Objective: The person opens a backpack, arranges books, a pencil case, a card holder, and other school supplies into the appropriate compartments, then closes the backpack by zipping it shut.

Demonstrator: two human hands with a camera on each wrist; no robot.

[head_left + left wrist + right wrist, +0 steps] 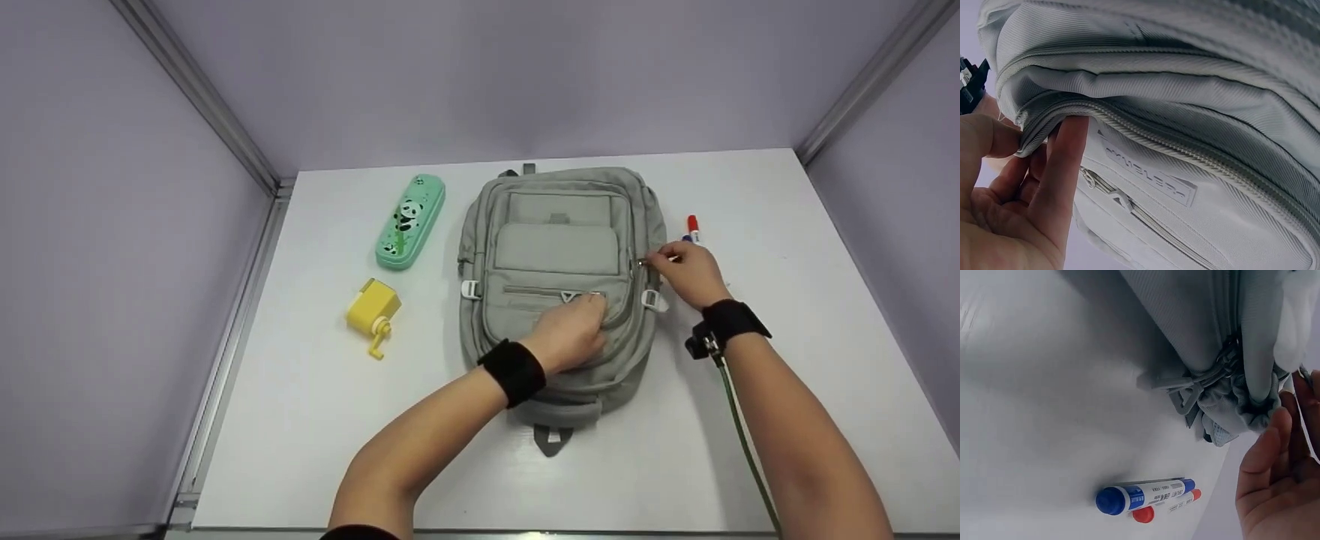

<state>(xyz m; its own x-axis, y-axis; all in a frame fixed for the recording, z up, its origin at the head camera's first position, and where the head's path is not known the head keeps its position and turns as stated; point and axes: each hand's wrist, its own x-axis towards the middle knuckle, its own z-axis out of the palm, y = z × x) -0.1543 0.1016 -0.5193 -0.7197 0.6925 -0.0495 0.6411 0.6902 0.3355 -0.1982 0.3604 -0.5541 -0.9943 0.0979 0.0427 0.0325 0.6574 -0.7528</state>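
Observation:
A grey backpack [559, 247] lies front up on the white table. Near the lower right of its front pocket, my left hand [568, 334] pinches the zippered edge [1044, 126] between thumb and fingers. Just below that edge, the left wrist view shows a small zipper with a triangular pull [1121, 201] and a label patch [1151, 177]. My right hand [690, 274] is at the bag's right side, thumb and forefinger pinching a small zipper pull [641, 262]. Its fingertips partly hide the pull.
Blue and red markers [1145, 495] lie on the table right of the bag. To the left are a green panda pencil case [409, 223] and a yellow pencil sharpener with a crank [373, 307]. White buckles [470, 289] sit on the bag's sides. Walls enclose the table's back and sides.

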